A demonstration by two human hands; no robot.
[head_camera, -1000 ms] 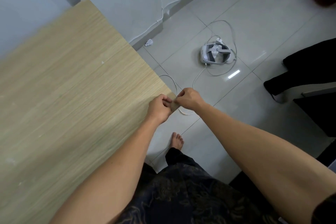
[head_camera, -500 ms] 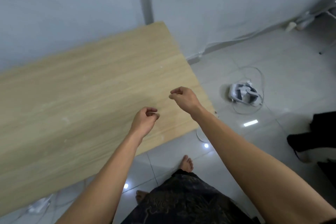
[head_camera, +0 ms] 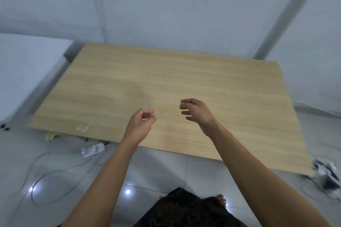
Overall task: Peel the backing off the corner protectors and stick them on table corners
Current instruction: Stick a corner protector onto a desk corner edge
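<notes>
Right hand (head_camera: 197, 114) hangs loose, empty; whether my left hand (head_camera: 142, 123) pinches anything, I cannot tell. Seemingly clear corner protectors (head_camera: 84, 127) lie by the table (head_camera: 239, 116) front edge. Next, probably: fetch one, peel.

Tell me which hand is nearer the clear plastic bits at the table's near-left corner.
Left. The left hand hovers right of the clear plastic bits; the right hand is farther right.

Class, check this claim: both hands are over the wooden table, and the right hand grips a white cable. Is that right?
Not quite. In the head view the right hand grips nothing; its fingers are loosely spread. It and the left hand are over the wooden table, as stated.
</notes>
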